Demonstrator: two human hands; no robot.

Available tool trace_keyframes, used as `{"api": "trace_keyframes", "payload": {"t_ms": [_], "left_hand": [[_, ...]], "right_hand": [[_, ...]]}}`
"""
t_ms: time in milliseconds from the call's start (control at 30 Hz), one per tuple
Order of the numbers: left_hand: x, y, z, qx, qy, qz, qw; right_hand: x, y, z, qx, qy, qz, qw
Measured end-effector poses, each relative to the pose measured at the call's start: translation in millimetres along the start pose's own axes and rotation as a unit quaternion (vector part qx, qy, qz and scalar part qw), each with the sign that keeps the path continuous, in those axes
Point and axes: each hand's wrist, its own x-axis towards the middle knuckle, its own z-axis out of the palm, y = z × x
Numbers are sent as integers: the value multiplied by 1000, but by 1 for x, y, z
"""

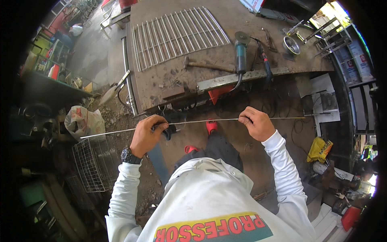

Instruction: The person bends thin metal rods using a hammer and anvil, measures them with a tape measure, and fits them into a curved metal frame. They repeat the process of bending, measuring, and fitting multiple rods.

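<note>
Left of the desk (150,86), a white plastic bag (84,122) stands bulging, its contents hidden from this angle; nearer the person than that bag, and also left of the desk, sits a wire cage (89,167), its inside too dim to read. A round metal bowl (291,45) rests on the desk's right part, and I cannot make out what it holds. A yellow bag (319,150) lies on the person's side of the desk, off to the right, its contents covered. The thin rod (201,121) is in the air between the desk's near edge and the person's body. Its long axis runs from left to right, roughly along that near edge, with the left end pointing out past the desk's left side and the right end a little farther from the body. The rod is long, slender and dull silver-grey, almost straight with a faint bow, and its right tip looks yellowish. The left hand (147,134) has its fingers (156,118) curled and gripping the rod; the right hand (258,124) pinches it between thumb and bent fingers. On the desk lie a metal grille (180,35), a hammer (211,66) and a teal angle grinder (240,57).
</note>
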Motion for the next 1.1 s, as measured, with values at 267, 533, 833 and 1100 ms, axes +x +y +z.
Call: {"api": "trace_keyframes", "payload": {"t_ms": [267, 533, 833, 1100], "left_hand": [[29, 24, -17, 21, -36, 35, 998], [41, 66, 5, 49, 61, 171, 982], [52, 78, -16, 113, 116, 198, 967], [56, 97, -28, 128, 153, 215, 956]], "right_hand": [[8, -7, -28, 22, 15, 6, 1000], [46, -74, 1, 3, 69, -121, 990], [85, -108, -13, -52, 119, -158, 979], [93, -115, -29, -61, 145, -191, 969]]}}
